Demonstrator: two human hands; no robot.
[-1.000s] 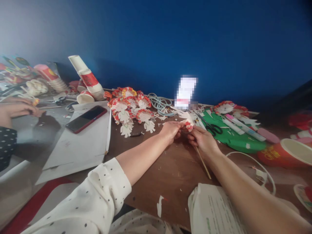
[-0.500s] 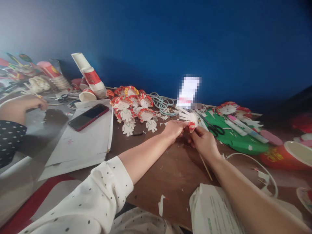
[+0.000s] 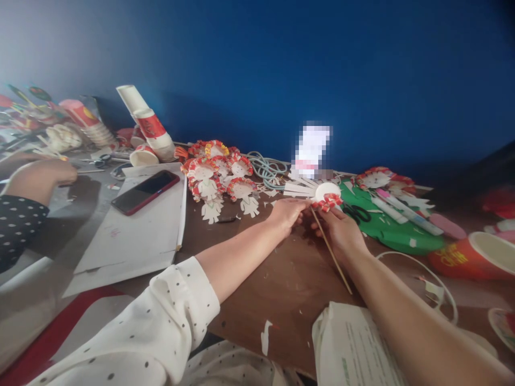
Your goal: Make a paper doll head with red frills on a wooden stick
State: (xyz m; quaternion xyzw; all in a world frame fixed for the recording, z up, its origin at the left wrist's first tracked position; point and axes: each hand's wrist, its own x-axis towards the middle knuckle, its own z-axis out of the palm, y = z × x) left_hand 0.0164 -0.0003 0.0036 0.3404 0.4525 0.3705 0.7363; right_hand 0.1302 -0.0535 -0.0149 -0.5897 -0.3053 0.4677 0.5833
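Note:
Both hands meet over the brown table at a paper-cup craft (image 3: 328, 192) with a round white base, white strips fanning out to the left and folded red-and-white strips at its lower edge. My left hand (image 3: 290, 213) is closed, its fingertips pinching the craft's left edge. From the other side, my right hand (image 3: 337, 228) grips it with thumb and fingers. A thin wooden stick (image 3: 332, 252) slants down from the craft towards me. Finished-looking paper figures (image 3: 203, 177) with red frilled rims lie in a heap to the left of my hands.
Black-handled scissors (image 3: 358, 213) lie on green paper (image 3: 390, 230) at right, near an orange paper cup (image 3: 458, 260). A phone (image 3: 145, 192) rests on white sheets (image 3: 132, 246). Stacked cups (image 3: 155, 134) lean behind. At far left is another person's hand (image 3: 52, 170).
The craft has turned in my hands, so its round white base and red folded strips now face me more. Its strips point left, and more of the stick shows.

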